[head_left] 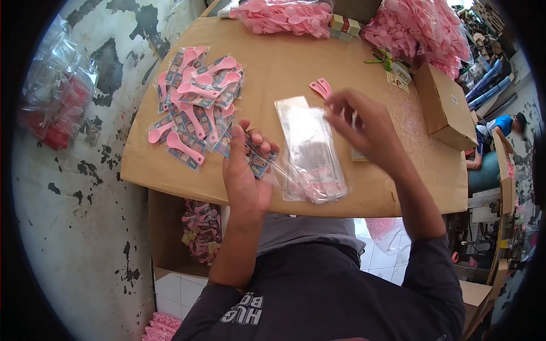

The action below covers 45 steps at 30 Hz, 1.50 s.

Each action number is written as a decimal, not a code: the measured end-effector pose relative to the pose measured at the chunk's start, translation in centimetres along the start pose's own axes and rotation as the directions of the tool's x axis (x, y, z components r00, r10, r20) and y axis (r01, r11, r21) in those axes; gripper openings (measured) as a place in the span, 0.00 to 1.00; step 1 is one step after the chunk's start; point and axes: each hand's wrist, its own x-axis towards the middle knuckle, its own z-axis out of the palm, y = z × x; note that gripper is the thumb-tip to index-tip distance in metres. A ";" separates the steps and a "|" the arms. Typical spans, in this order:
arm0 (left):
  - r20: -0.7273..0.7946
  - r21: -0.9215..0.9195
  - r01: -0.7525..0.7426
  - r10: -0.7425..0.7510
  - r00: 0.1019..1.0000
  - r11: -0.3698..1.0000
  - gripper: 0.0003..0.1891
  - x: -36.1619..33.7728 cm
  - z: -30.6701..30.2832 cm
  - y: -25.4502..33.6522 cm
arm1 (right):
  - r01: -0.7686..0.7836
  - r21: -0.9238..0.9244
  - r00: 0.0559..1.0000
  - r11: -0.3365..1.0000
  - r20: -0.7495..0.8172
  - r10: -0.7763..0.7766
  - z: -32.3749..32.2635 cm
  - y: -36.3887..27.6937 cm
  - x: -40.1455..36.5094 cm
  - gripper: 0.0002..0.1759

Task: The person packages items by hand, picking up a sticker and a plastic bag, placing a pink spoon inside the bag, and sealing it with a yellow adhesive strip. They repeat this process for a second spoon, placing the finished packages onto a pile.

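Observation:
My left hand [245, 181] is closed around a dark printed card [259, 165] in a clear plastic sleeve, whose loose end trails to the right. Beside it lies a stack of clear plastic sleeves [311, 142]. My right hand [364, 128] hovers over the right side of that stack, fingers bent and apart, with nothing visible in them. Just beyond its fingertips are a few loose pink spoons [322, 87], partly hidden by the hand. To the left, a heap of bagged pink spoons with cards [196, 108] covers that part of the table.
Big bags of pink spoons [415, 31] stand along the table's [273, 62] far edge. A cardboard box [445, 105] sits at the right, near a green tool [384, 59]. Clear bags [57, 85] hang on the left wall. Another person [500, 125] is at far right.

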 end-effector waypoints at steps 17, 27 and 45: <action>0.094 0.128 -0.114 0.102 0.990 0.985 0.21 -0.9 0.1 0.4 | -0.005 -0.461 1.000 0.887 -0.014 -0.001 2.6 8.4 6.8 0.11; -0.003 -0.025 -0.317 0.317 0.949 0.948 0.19 1.8 -0.3 0.6 | -0.235 0.557 0.911 0.797 -0.160 0.380 -1.5 0.5 -5.9 0.12; 0.088 -0.003 -0.193 0.193 0.977 0.981 0.23 -0.1 2.3 -3.1 | -0.322 0.938 0.876 0.124 0.246 0.415 6.4 -2.1 -9.2 0.20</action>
